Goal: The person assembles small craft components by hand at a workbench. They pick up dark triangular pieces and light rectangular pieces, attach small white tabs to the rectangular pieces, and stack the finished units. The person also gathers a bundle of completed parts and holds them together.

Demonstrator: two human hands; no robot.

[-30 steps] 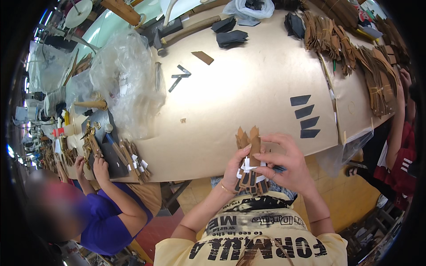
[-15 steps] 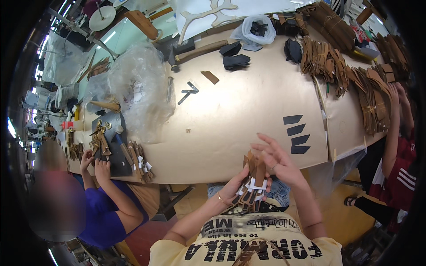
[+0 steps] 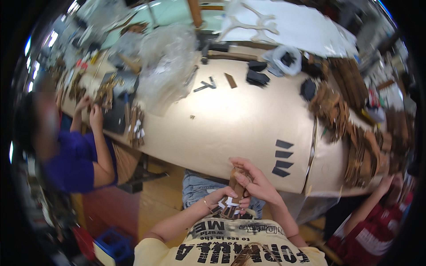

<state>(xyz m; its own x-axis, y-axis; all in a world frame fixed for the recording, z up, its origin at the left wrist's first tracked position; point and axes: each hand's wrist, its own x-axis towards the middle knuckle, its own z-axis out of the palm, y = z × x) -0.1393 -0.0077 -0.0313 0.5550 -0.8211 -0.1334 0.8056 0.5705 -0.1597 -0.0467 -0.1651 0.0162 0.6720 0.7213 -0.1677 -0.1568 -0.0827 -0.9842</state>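
Close to my body, just off the table's front edge, I hold a bundle of brown leather strips with white paper tags. My left hand is closed round its lower part on the left side. At the upper end my right hand grips the strips between thumb and fingers; its lower fingers curl by the tags. The strips' lower ends are partly hidden by the hands. On the table ahead, to the right, several dark angled pieces lie in a column.
A hammer, black stacks, a brown piece and a plastic bag lie farther back. Brown bundles cover the right side. Co-workers sit at left and right, hands on brown pieces.
The view has turned and shifted. My right hand, raised with spread fingers before, has come down onto the upper end of the strips. My left hand still holds the bundle.
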